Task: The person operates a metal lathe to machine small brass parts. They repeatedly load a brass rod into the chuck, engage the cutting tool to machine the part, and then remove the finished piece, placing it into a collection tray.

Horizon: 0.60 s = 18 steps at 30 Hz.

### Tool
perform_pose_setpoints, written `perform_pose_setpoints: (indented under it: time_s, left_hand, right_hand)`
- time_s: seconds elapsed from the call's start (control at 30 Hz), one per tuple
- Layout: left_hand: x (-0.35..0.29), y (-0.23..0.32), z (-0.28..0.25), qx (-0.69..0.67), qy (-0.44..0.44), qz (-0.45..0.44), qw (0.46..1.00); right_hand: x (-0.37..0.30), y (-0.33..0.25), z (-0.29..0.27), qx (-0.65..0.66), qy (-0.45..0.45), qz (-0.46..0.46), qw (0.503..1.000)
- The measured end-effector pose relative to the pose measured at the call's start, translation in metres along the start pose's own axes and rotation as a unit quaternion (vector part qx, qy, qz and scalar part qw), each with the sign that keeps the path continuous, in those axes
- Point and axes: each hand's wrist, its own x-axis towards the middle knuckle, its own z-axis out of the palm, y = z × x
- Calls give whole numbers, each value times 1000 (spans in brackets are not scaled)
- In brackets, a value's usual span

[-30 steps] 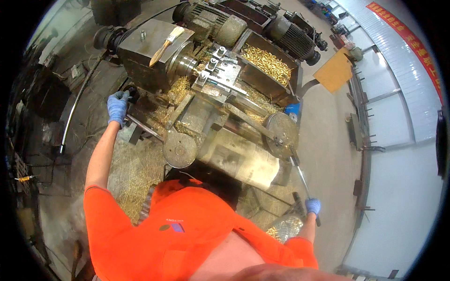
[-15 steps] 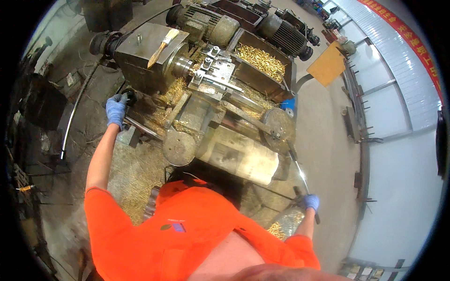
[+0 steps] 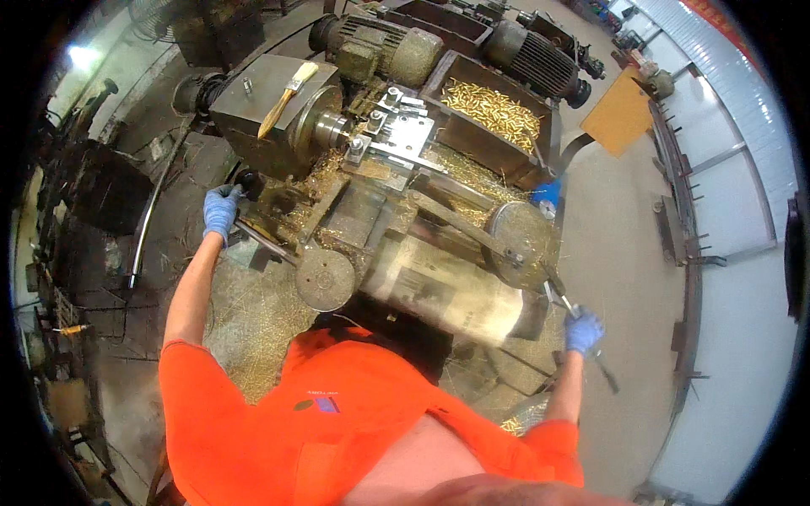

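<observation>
Head view: the left hand (image 3: 221,211), in a blue glove, stays closed round a black knob (image 3: 250,180) at the lathe's (image 3: 371,160) near corner, as it was a second ago. The right hand (image 3: 584,331) still grips a long metal lever (image 3: 564,304). Neither has let go; only the view has shifted. Brass shavings (image 3: 245,312) lie between them, and a bin of brass parts (image 3: 494,110) sits beyond.

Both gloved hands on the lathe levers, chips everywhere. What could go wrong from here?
1. The left hand grips a black-knobbed lever close to the chuck; a loose glove might snag there.
2. Brass chips lie thick underfoot, so a slip seems possible.
3. The paintbrush rests loose on the headstock; vibration might walk it off.
</observation>
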Motion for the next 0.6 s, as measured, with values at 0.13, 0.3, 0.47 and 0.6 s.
perform_pose_setpoints:
  time_s: [0.13,0.3,0.47,0.6]
  left_hand:
    - [-42,-7,-27,102,23,107,989]
    - [-107,-32,-53,71,4,6,997]
    - [-142,-52,-62,26,44,-71,996]
    - [-149,-66,-68,6,74,-66,995]
  right_hand:
    - [69,-1,-2,-32,-8,4,999]
    - [109,28,-6,-66,-23,8,998]
    - [103,74,31,-33,-52,20,998]
    - [69,103,51,-2,-35,14,999]
